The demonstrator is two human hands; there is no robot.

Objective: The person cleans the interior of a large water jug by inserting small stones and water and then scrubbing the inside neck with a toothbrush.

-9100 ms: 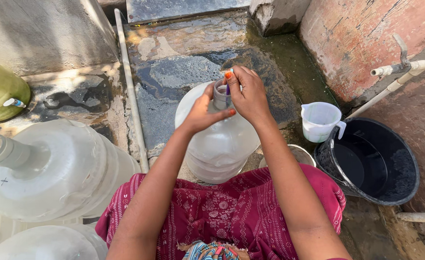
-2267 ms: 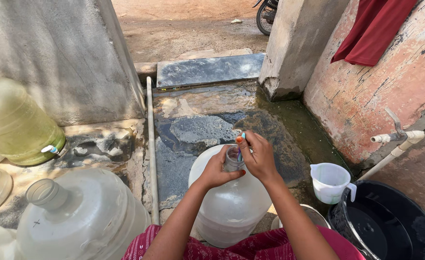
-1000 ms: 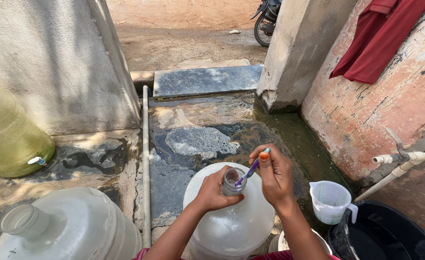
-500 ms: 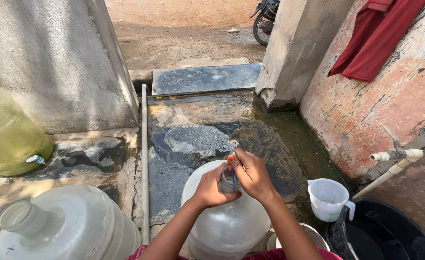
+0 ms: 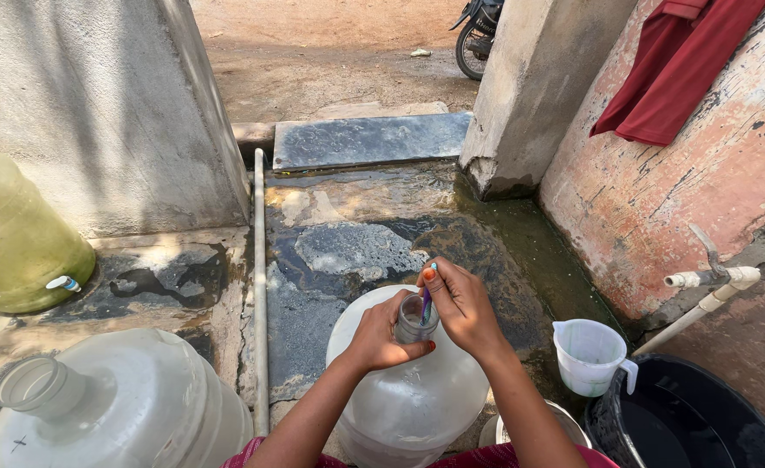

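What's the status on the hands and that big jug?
Left hand grips the neck of the clear water jug. Right hand works a thin brush into the neck. Jug upright on wet stone. White pitcher alongside, apart.

Sun falling on a bare dirt yard (image 5: 348,52), a grey concrete wall (image 5: 96,104) standing at left, a peeling pink wall (image 5: 660,199) rising at right, a red cloth (image 5: 677,69) hanging over it, wet dark stone paving (image 5: 356,251) glistening, a white pipe (image 5: 259,286) running across the ground.
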